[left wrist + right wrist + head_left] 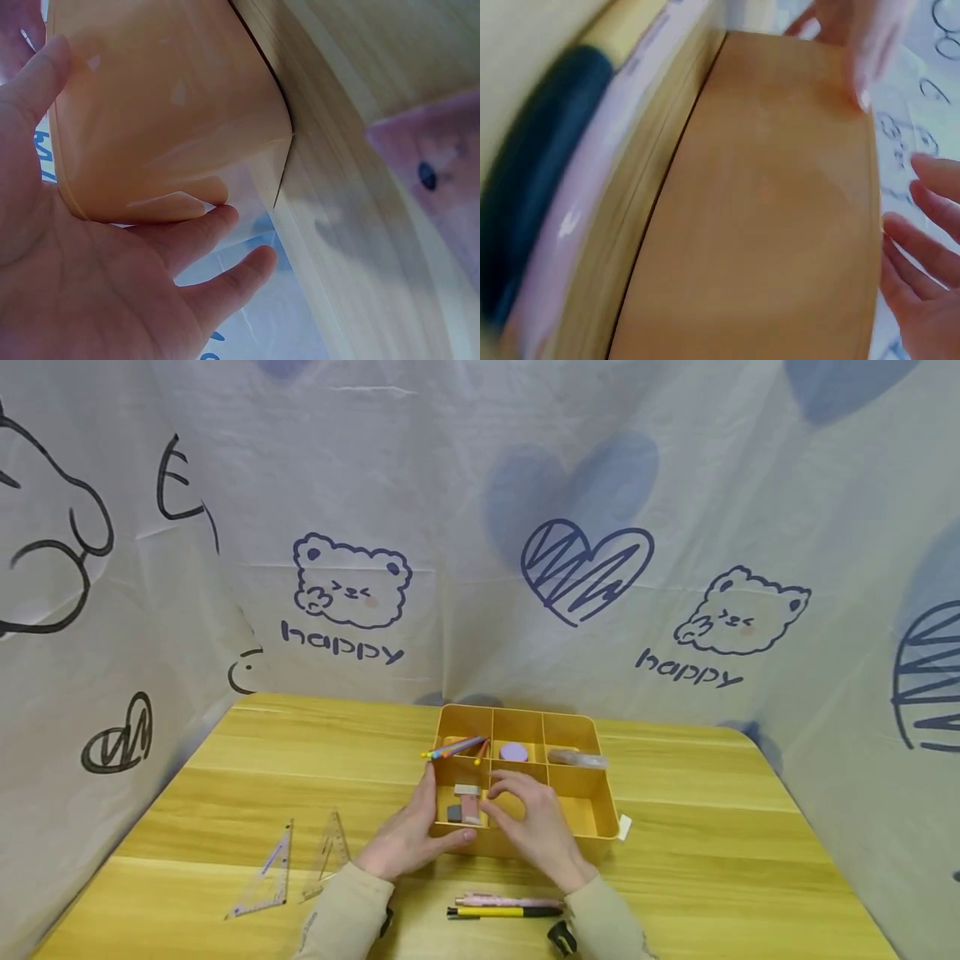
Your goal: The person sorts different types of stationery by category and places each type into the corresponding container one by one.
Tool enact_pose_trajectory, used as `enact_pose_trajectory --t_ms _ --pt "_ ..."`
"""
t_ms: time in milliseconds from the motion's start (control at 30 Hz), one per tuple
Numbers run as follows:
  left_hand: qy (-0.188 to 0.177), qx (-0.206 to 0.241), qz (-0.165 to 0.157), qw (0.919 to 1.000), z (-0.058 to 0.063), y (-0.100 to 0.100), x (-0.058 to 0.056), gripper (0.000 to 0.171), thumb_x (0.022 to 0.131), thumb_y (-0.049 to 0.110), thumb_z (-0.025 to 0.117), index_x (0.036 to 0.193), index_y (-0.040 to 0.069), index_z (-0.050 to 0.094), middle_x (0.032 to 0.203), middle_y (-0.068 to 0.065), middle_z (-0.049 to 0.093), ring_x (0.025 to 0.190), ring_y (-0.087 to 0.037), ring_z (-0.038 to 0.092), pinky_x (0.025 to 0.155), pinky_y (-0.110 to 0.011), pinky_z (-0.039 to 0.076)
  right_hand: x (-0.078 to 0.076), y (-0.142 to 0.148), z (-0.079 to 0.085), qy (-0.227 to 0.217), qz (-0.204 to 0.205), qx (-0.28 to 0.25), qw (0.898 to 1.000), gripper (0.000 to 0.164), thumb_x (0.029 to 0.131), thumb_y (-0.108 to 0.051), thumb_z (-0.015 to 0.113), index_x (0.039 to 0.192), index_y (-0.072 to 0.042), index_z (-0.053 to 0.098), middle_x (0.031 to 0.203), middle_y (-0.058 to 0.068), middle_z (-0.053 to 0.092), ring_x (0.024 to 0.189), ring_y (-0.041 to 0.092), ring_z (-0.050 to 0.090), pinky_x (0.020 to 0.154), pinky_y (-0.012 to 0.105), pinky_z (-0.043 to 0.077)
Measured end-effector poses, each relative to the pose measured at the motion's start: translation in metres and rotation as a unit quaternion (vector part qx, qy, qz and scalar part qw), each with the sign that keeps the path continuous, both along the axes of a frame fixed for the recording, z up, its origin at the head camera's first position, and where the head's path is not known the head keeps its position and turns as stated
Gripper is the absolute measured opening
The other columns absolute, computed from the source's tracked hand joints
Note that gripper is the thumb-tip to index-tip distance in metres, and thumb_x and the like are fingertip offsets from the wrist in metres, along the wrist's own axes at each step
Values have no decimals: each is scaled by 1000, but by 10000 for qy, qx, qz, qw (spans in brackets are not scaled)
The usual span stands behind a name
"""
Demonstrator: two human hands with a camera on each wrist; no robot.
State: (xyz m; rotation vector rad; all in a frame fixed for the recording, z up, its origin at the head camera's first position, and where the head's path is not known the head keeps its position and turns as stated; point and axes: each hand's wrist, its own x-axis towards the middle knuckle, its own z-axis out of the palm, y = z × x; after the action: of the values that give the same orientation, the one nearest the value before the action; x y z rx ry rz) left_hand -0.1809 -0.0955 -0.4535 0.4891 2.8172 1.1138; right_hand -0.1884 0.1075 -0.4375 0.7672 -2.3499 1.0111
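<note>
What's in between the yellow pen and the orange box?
The pink pen lies between the yellow pen and the orange box; the head view shows it.

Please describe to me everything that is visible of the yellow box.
The yellow-orange box looks like smooth plastic, slightly shiny, with rounded corners and dividers making two rows of compartments. It stands upright, open-topped, on the table. It holds erasers, slim sticks, a lilac disc and a clear packet; the left grip touches its near-left corner.
</note>
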Motion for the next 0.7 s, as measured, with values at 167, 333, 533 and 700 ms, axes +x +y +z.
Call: enact_pose_trajectory --t_ms 167,333,533,700 --pt "-22 10 -19 10000 1 1 0 116 82 60 61 151 -5 -7 157 -23 -2 137 -39 20 111 -52 27 7 46 0 745 -313 -728 9941 7 79 3 73 83 -2 70 95 15 71 89 25 66 79 40 56" --pt "-54 -11 -4 10000 1 0 0 117 81 61 61 151 -4 -7 157 -24 -2 136 -40 24 110 -51 29 10 100 -5 322 -600 -1384 9880 12 83 8 68 94 5 69 93 17 69 88 15 63 82 16 50" --pt "-105 -33 22 9999 1 0 0 117 82 60 61 151 -3 -8 157 -22 -2 134 -41 28 108 -52 33 14 150 -15 -999 -798 -2195 9672 19 89 5 62 106 13 63 98 -6 65 92 3 61 82 7 48" --pt "-77 73 -6 9999 -1 0 0 116 83 58 62 151 -3 -10 157 -21 -5 137 -39 22 110 -51 29 14 177 -29 -1959 -578 -2119 9557 29 92 -4 62 113 16 57 106 -10 63 101 4 59 83 7 48"
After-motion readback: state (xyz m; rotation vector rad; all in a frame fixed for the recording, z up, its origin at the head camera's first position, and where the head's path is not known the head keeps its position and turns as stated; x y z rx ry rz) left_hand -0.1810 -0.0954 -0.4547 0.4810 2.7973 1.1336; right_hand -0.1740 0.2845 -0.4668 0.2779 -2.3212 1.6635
